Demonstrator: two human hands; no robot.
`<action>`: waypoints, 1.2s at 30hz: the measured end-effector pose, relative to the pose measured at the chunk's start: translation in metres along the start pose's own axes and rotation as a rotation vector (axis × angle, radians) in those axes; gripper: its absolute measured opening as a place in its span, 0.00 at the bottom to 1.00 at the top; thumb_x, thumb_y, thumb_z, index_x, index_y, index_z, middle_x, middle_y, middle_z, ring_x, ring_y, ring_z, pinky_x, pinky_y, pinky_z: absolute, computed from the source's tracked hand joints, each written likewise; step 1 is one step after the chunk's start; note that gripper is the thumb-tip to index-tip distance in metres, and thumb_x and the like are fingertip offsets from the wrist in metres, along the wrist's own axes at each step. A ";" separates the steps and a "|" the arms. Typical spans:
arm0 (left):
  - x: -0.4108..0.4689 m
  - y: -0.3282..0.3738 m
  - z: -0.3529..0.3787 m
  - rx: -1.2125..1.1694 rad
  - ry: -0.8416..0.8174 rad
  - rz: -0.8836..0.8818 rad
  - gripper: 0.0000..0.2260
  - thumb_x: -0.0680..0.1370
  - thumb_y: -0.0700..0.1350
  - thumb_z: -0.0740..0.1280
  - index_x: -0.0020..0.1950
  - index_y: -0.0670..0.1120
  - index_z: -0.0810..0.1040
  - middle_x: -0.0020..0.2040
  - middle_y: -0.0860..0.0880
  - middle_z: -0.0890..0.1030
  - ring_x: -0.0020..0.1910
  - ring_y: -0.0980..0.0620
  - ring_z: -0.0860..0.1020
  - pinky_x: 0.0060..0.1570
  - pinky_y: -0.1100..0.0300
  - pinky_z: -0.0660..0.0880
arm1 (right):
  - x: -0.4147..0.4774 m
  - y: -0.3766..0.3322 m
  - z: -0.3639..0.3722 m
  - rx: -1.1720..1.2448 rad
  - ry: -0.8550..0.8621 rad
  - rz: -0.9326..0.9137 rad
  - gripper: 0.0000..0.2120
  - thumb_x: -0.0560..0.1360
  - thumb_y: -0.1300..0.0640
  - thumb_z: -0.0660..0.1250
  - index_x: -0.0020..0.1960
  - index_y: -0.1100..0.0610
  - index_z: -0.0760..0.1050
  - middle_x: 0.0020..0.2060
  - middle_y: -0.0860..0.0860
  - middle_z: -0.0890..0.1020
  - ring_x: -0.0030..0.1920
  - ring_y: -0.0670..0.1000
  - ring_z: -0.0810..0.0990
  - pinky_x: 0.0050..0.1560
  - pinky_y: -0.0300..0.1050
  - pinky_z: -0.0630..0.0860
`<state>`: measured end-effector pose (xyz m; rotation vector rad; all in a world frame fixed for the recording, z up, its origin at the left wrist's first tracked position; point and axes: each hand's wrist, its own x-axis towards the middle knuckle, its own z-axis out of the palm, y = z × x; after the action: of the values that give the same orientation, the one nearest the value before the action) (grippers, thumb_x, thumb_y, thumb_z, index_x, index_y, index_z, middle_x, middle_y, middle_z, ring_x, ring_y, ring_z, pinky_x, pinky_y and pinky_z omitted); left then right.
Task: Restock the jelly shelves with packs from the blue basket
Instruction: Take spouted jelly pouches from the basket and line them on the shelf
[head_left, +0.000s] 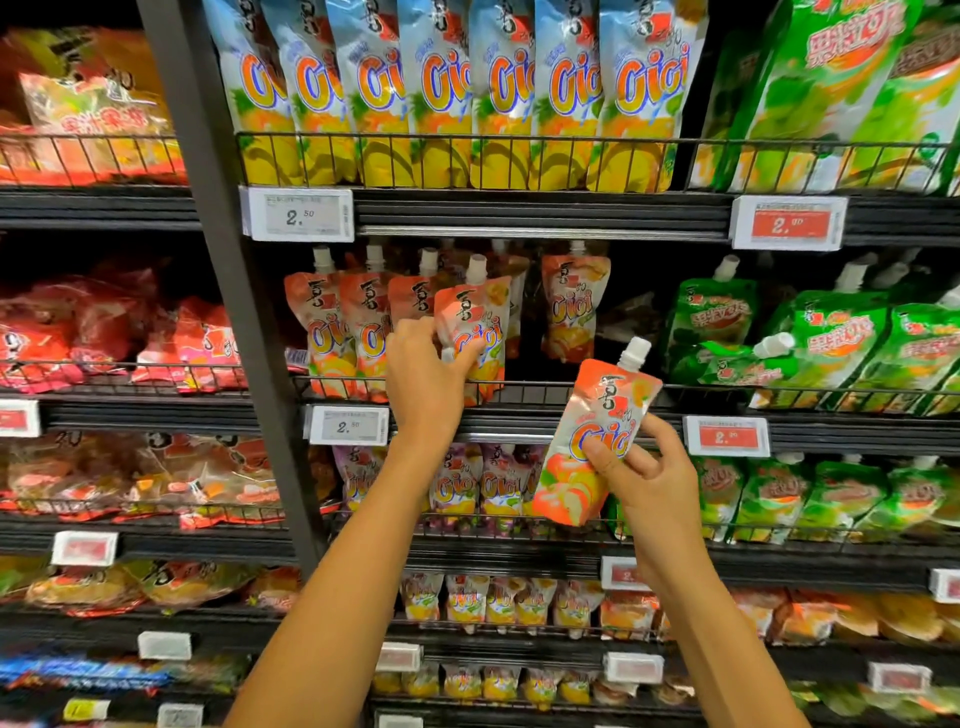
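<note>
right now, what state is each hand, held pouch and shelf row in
left hand, grips a pouch at the middle shelf
left pouch, upright, cap on, at the shelf front
right hand, grips a second pouch
right pouch, tilted, cap on, held in the air off the shelf
orange row, standing upright, gaps toward its right end
green pouch, tipped on its side

Both arms raised forward; left grip (431, 371) higher, right grip (649, 475) lower, fingers curled.
</note>
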<state>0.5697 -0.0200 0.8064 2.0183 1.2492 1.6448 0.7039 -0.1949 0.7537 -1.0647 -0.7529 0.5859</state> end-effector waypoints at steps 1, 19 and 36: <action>0.000 -0.001 -0.002 0.030 -0.003 -0.010 0.16 0.73 0.55 0.74 0.41 0.44 0.74 0.42 0.47 0.78 0.43 0.48 0.74 0.38 0.59 0.66 | 0.004 -0.003 0.002 0.005 0.003 -0.014 0.22 0.72 0.59 0.74 0.63 0.51 0.72 0.48 0.52 0.87 0.48 0.50 0.86 0.40 0.39 0.81; -0.006 0.002 -0.004 0.229 0.063 -0.180 0.23 0.70 0.68 0.70 0.53 0.51 0.82 0.44 0.54 0.86 0.44 0.52 0.83 0.34 0.60 0.63 | 0.079 -0.044 0.053 -0.405 0.088 -0.453 0.17 0.77 0.61 0.68 0.65 0.52 0.71 0.52 0.41 0.80 0.55 0.41 0.79 0.52 0.31 0.75; -0.002 0.002 -0.007 0.280 0.065 -0.133 0.22 0.72 0.67 0.68 0.56 0.52 0.83 0.44 0.54 0.86 0.46 0.52 0.83 0.30 0.62 0.59 | 0.109 -0.020 0.077 -0.925 -0.021 -0.176 0.18 0.81 0.49 0.62 0.64 0.62 0.72 0.52 0.56 0.81 0.56 0.61 0.79 0.55 0.54 0.74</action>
<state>0.5646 -0.0247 0.8093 1.9948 1.6809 1.5582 0.7117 -0.0794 0.8227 -1.8086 -1.1652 0.0650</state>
